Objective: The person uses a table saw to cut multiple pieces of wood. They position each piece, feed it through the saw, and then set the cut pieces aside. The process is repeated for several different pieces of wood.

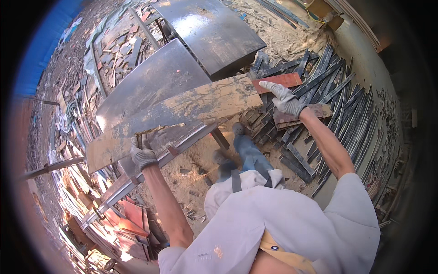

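A long, worn plywood board (196, 109), smeared with dried mud, lies across a dark metal table top (150, 86). My left hand (142, 154), in a grey work glove, grips the board's near edge at its left part. My right hand (284, 98), also gloved, rests with fingers spread just beyond the board's right end, above a reddish plywood piece (280, 81). Whether it touches the board I cannot tell.
A second dark metal plate (210, 29) sits behind the table. A heap of dark narrow strips (319, 91) covers the sandy ground at right. Reddish board offcuts (130, 223) pile up at lower left, and rubble (114, 45) lies beyond the table. My feet stand below the table frame (182, 148).
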{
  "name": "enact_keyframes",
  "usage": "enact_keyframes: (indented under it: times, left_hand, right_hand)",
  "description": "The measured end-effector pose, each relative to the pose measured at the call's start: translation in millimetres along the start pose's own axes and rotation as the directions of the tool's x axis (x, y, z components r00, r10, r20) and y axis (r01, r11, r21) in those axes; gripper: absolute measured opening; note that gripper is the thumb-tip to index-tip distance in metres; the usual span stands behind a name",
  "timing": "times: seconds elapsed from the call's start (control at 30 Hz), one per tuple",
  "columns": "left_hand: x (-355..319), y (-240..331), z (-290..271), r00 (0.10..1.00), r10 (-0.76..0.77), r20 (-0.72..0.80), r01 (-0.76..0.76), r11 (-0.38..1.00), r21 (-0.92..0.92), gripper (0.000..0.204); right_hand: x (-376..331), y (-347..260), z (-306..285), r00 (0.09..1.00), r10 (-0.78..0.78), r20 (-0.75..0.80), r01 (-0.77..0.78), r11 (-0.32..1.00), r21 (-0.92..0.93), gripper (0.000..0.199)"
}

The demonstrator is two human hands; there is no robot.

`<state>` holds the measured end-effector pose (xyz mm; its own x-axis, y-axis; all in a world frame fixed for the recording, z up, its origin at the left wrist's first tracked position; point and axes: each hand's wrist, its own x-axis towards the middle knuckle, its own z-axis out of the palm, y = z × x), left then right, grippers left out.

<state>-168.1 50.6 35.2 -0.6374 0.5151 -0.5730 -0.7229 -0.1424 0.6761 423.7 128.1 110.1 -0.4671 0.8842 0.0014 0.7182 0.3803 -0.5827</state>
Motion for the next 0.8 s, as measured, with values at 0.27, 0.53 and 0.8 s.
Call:
enact_keyframes:
  times: [0.27, 0.53, 0.8]
  left_hand:
    - [62.2, 23.9, -65.8, 0.982, -0.086, -0.167, 0.088, 0.996, 0.004, 0.019]
    - [78.4, 26.7, -35.7, 0.963, -0.052, -0.263, 0.177, 0.860, 0.478, 0.020]
    - [77.9, 14.3, -0.3, 0.984, 0.160, 0.079, 0.003, -0.460, 0.888, 0.043]
  right_hand:
    - [89.8, -3.4, 94.5, 0.980, -0.170, 0.104, 0.193, 0.935, -0.299, 0.085]
    - [142.7, 19.1, 89.3, 0.993, 0.034, 0.115, -0.068, 0.950, 0.305, 0.036]
    - [182.7, 54.7, 116.5, 0.936, 0.318, 0.151, -0.343, 0.922, 0.179, 0.066]
